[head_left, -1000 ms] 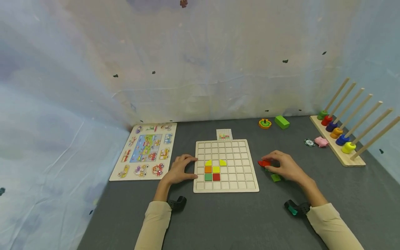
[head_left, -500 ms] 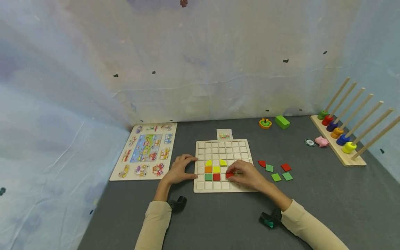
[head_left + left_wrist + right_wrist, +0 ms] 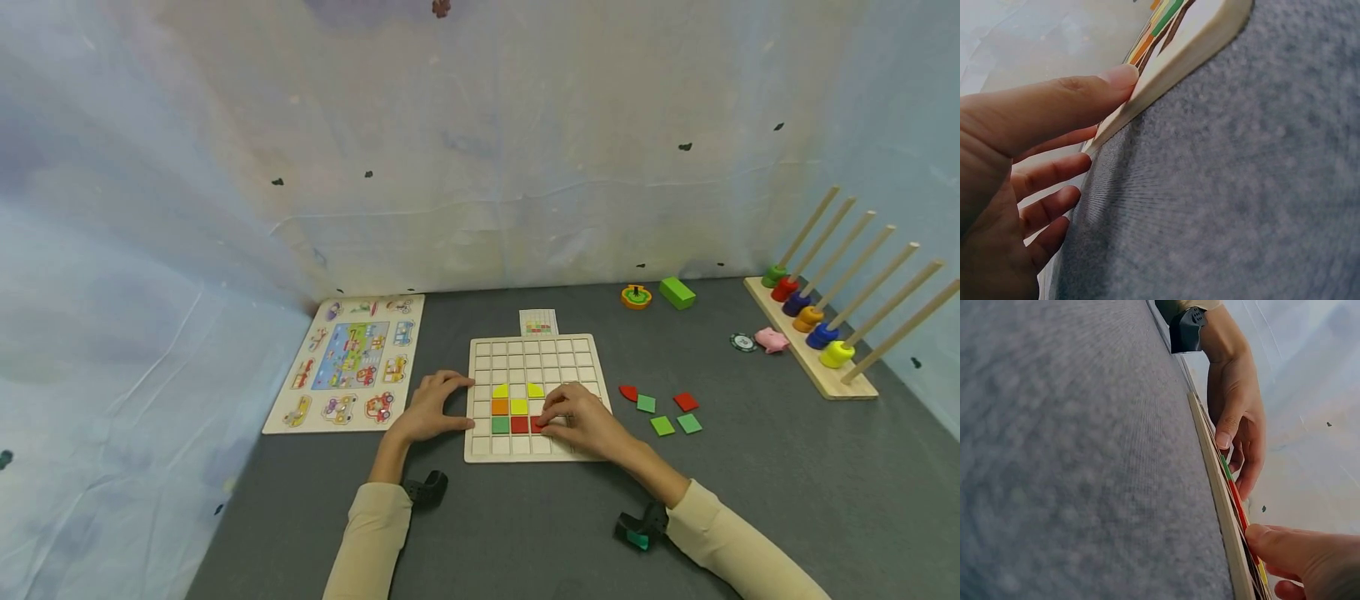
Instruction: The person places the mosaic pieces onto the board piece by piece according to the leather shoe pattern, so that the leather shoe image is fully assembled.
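Note:
A wooden grid board [image 3: 555, 358] lies on the grey table. It holds two yellow quarter-round tiles [image 3: 517, 390], an orange, a yellow, a green and a red square tile. My left hand [image 3: 459, 405] rests against the board's left edge, with its thumb on the rim [image 3: 1179, 56] and its fingers relaxed. My right hand [image 3: 543, 418] reaches over the board's lower right and pinches a red tile [image 3: 537, 423] just right of the red square. In the right wrist view its thumb [image 3: 1297, 550] lies at the board's edge [image 3: 1219, 506].
Loose tiles lie right of the board: a red quarter-round [image 3: 628, 392], a red square [image 3: 686, 402] and three green squares [image 3: 662, 426]. A picture puzzle [image 3: 348, 362] lies left. A peg rack with rings [image 3: 813, 333], a green block [image 3: 677, 292], a small top and a pink toy are at the back right.
My right hand picked a red tile from the loose pile, carried it left over the board and lowered it beside the red square. The left hand has stayed still.

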A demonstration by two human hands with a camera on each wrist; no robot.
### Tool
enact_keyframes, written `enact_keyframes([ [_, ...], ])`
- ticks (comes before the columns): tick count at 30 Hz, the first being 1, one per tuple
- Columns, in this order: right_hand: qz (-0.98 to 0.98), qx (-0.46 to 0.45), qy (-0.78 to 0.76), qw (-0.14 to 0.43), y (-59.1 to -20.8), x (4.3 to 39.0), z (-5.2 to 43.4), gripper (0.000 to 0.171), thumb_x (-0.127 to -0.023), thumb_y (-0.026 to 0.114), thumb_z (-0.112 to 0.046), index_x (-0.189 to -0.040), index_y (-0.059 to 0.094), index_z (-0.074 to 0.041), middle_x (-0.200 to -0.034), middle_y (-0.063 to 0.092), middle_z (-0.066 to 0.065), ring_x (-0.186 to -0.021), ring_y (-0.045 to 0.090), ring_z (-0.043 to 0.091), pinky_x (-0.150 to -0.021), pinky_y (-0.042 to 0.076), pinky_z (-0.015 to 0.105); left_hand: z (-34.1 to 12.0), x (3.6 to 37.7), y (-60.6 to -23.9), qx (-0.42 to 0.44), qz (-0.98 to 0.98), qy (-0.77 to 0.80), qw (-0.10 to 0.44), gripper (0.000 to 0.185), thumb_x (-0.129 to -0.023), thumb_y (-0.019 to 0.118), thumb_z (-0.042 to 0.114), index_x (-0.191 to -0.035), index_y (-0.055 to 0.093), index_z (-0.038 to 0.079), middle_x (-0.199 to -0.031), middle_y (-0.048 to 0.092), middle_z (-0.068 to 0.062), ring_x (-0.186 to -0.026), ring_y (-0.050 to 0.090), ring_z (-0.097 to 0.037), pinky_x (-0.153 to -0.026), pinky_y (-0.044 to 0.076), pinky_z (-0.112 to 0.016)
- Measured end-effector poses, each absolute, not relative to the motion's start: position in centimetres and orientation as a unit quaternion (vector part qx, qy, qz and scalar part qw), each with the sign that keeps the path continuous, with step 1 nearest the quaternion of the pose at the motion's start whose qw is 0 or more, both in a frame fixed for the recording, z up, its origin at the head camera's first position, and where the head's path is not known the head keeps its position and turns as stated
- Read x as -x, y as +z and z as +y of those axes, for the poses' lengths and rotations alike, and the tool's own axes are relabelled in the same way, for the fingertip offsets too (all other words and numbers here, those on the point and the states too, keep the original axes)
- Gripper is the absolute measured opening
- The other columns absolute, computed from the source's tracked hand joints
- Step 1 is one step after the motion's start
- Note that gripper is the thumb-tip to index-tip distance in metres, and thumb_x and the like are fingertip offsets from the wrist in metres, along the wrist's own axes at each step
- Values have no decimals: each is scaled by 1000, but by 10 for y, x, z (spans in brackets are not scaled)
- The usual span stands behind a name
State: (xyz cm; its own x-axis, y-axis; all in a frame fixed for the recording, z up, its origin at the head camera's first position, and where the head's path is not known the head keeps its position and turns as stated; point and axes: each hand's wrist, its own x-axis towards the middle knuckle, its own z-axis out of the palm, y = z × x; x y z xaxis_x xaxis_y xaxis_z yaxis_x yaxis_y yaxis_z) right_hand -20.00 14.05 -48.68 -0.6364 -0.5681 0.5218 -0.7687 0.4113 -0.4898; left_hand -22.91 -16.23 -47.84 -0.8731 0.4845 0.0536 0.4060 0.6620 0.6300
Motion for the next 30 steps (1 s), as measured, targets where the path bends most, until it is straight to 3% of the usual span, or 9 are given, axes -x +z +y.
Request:
enact_keyframes([
  [9, -819, -418, 371, 127, -487, 203, 146, 16, -73, 79, -13, -89, 74, -14, -93, 63, 0, -91, 52, 16, -78, 41, 30, -162, 229, -480, -241, 911, 329, 63, 66, -76, 77, 34, -134, 50, 16, -135, 39, -8, -123, 30, -33, -100, 22, -58],
  [15, -821, -392, 385, 153, -479, 211, 173, 25, -78, 74, -6, -102, 69, -5, -94, 63, 7, -80, 56, 18, -67, 47, 31, -161, 230, -480, -243, 912, 325, 60, 66, -77, 77, 35, -134, 51, 17, -135, 40, -8, -124, 30, -33, -100, 23, -57],
  [20, -855, -340, 359, 159, -468, 215, 206, 27, -80, 71, -4, -107, 67, -5, -95, 63, 7, -73, 54, 8, -62, 47, 31, -161, 230, -480, -241, 912, 325, 61, 66, -76, 77, 34, -134, 51, 16, -135, 40, -8, -123, 30, -33, -100, 23, -57],
  [23, -872, -319, 339, 149, -464, 216, 226, 26, -81, 70, -4, -107, 67, -5, -95, 62, 7, -73, 53, 7, -62, 48, 31, -162, 230, -479, -238, 913, 326, 63, 66, -76, 77, 34, -134, 51, 16, -135, 40, -8, -123, 31, -32, -100, 23, -57],
  [30, -906, -276, 309, 88, -459, 216, 261, 27, -84, 69, -7, -110, 66, -3, -94, 60, 7, -80, 55, 20, -70, 50, 39, -162, 229, -479, -235, 913, 326, 65, 66, -76, 77, 33, -134, 51, 16, -136, 40, -8, -123, 31, -32, -100, 23, -57],
])
